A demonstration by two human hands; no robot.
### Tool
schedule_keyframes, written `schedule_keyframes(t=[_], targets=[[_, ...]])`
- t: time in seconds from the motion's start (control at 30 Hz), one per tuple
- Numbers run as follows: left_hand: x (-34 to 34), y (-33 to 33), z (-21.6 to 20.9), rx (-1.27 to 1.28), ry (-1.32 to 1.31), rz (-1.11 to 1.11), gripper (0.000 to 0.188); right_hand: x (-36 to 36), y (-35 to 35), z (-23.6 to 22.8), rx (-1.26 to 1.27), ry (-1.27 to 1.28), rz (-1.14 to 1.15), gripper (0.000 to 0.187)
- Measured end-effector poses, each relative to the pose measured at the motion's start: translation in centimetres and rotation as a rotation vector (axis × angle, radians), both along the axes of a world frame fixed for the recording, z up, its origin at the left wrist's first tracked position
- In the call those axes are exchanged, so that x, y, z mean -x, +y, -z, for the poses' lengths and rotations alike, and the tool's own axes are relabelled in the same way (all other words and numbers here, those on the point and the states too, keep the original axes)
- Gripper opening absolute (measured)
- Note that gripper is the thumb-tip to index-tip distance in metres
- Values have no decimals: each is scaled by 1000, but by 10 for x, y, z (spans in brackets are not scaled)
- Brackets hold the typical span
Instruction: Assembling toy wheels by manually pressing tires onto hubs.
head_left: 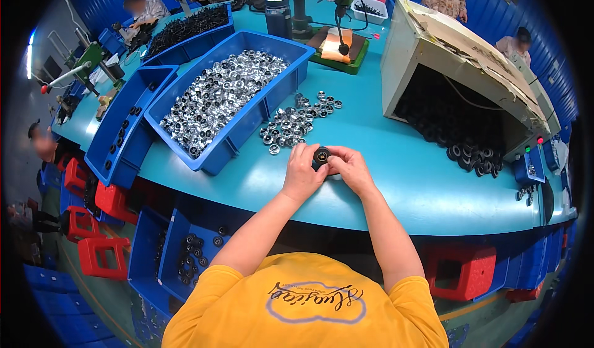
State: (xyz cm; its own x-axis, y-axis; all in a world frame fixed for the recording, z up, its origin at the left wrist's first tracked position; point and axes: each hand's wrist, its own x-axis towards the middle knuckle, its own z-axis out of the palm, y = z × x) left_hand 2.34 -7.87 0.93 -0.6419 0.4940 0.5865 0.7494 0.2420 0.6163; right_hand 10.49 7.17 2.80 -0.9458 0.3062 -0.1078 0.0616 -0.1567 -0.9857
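Note:
Between my two hands, just above the table's near edge, is a small round black wheel (321, 156) with a gold-toned ring on its face. My left hand (301, 173) closes on its left side, and my right hand (350, 168) grips it from the right with thumb and fingers. Just beyond my hands lies a loose group of small shiny silver-and-black round parts (289, 125) on the turquoise table (247, 190). A large blue bin (213, 156) to the left is filled with the same kind of shiny parts.
A worn box-like housing (396, 57) stands at the right, black rings (475, 159) spilling from its opening. Farther back are a green press (300, 8), a dark lidded jar (278, 17) and a bin of black parts (192, 29). Red stools (102, 256) stand below; other people sit around the table.

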Motion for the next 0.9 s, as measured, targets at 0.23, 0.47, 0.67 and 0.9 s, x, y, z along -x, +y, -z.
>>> schedule_keyframes(t=[0.23, 0.47, 0.67, 0.9], targets=[[1, 1, -10, -25, 65, 29, 49, 3, 3, 10, 60, 17, -44, 37], [1, 3, -17, -26, 46, 123, 39, -23, 79, -34, -396, -73, 214, 33], [-4, 2, -19, 15, 70, 165, 34, -119, 221, -51, -1040, -124, 886, 28], [-5, 3, -16, 48, 83, 148, 34, -206, 315, 2, -1376, -567, 1124, 50]])
